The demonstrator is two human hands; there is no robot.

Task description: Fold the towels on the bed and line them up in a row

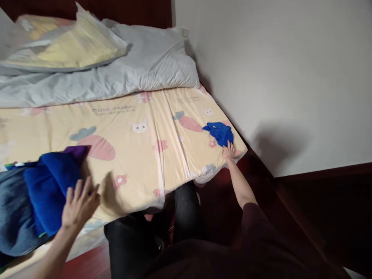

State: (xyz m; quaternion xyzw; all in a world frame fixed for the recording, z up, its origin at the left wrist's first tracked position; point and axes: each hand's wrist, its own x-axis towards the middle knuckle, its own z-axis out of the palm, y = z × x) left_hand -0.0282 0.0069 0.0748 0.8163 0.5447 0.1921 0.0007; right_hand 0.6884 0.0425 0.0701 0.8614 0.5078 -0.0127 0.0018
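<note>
On the printed mattress (122,128): right hand (229,151) touches, without gripping, blue cloth (219,132); left hand (79,204) spread, empty.
Cloth lies near the edge; a careless push could tip it off.

The small cloth (220,132) by the right hand (228,152) is bright blue. The clothes (46,186) by the left hand (79,205) are blue and purple. The sheet (145,155) under both hands is yellow with pink carrots and white bunnies.

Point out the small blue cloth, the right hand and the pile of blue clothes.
small blue cloth (220,133), head view, middle of the crumpled fabric.
right hand (228,151), head view, back of hand.
pile of blue clothes (48,186), head view, bright blue garment.
</note>
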